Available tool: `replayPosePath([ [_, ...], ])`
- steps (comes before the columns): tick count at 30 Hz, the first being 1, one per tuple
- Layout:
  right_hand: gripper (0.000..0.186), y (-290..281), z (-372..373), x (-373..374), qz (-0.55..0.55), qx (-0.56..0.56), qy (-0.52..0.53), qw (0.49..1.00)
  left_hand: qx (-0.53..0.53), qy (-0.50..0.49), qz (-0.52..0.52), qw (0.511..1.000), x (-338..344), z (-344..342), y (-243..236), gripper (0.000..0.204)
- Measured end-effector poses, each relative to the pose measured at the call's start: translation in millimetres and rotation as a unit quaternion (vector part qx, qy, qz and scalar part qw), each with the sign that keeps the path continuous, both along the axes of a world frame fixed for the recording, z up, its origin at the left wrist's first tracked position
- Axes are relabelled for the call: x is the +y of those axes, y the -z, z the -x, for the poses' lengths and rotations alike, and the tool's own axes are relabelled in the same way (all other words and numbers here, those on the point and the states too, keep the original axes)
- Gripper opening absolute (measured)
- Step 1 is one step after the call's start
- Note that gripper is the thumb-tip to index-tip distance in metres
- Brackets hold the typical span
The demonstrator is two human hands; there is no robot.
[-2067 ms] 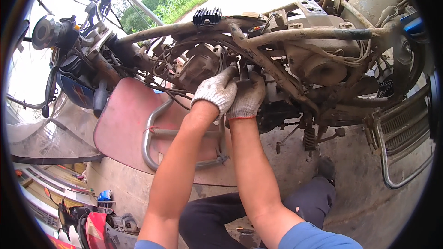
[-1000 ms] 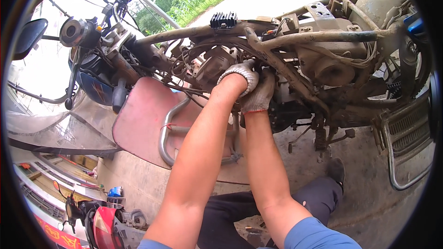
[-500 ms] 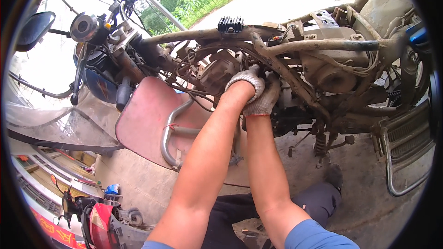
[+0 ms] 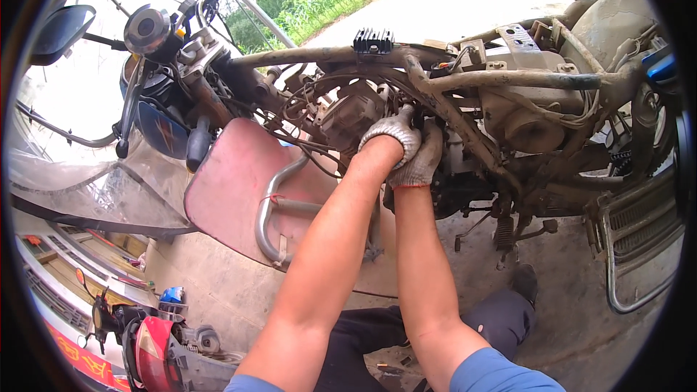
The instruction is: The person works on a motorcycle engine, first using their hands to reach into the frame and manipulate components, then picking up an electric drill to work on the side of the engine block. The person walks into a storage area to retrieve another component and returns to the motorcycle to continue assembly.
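A stripped, muddy motorcycle frame (image 4: 469, 111) spans the view, with the engine (image 4: 346, 112) at its middle. My left hand (image 4: 392, 134) wears a pale knitted glove and is curled at small parts just right of the cylinder head. My right hand (image 4: 425, 154), in a dirtier glove with a red cuff edge, sits beside and partly under my left, reaching among the same parts below the frame tubes. Both hands' fingertips are hidden, so what they grip is unclear. Wires and hoses (image 4: 305, 147) loop left of my hands.
A black finned part (image 4: 374, 41) rests on the upper tube. Handlebars and forks (image 4: 202, 80) stand left, beside a pink board (image 4: 218, 181) and bent metal tube (image 4: 263, 225). A step grille (image 4: 635, 221) is right, pedals (image 4: 503, 232) below, a red scooter (image 4: 152, 348) lower left, my foot (image 4: 524, 282) on concrete.
Over the last two seconds my left hand has turned and now overlaps my right more, with fingers deeper in. The whole scene has shifted slightly rightward and down in the view.
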State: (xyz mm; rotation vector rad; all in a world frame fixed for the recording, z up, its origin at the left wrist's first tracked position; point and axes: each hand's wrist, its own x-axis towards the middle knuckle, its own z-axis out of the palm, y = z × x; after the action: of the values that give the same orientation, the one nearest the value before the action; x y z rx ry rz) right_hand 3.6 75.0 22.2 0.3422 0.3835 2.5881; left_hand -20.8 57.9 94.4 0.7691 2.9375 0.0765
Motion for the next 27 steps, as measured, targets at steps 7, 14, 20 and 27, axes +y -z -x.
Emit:
replayPosePath([
  [7,0.040,3,6,5,0.034,-0.036,0.013,0.999,-0.063,0.027,-0.027,0.997,1,11,-6,0.056],
  [14,0.041,7,7,12,-0.055,-0.058,-0.005,0.997,-0.005,0.009,0.004,1.000,4,4,4,0.052],
  [20,0.045,2,1,0,0.009,-0.016,-0.011,1.000,0.007,-0.010,0.018,1.000,3,-3,2,0.056],
  [27,0.044,2,0,6,-0.052,-0.034,-0.042,0.997,-0.008,0.016,-0.001,1.000,-1,12,6,0.055],
])
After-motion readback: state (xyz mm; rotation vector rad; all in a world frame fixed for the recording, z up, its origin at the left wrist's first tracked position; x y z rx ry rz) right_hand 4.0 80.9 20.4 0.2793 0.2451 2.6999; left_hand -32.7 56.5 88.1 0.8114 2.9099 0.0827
